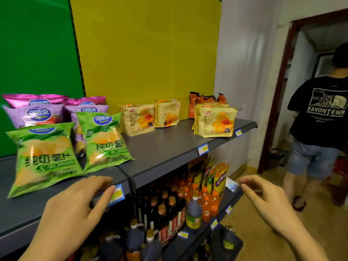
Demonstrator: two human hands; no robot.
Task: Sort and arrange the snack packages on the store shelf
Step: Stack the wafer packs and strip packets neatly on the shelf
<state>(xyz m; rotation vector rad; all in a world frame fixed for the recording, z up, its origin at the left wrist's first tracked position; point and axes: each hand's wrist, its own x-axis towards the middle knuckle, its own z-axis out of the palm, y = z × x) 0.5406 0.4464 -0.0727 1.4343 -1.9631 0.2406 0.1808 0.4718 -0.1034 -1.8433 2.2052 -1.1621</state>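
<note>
Left hand (75, 210): empty, fingers loosely spread, hovering over the shelf (169, 147) front edge, just below the green bags.
Right hand (267, 202): empty, fingers half curled, off the shelf end, well apart from any package.
Green bags (45, 157): two, leaning at the front left.
Purple bags (32, 114): two visible behind the green, two pink bags (33, 99) at the back.
Yellow packs (215, 120): two separate ones mid-shelf; a stack of at least two at the right end.
Orange packs (207, 99): a small cluster behind that stack; count unclear.
Risk: the front green bag overhangs towards the edge; a careless brush could likely tip it off.
Risk: the right stack sits near the shelf end and could slide if nudged.
</note>
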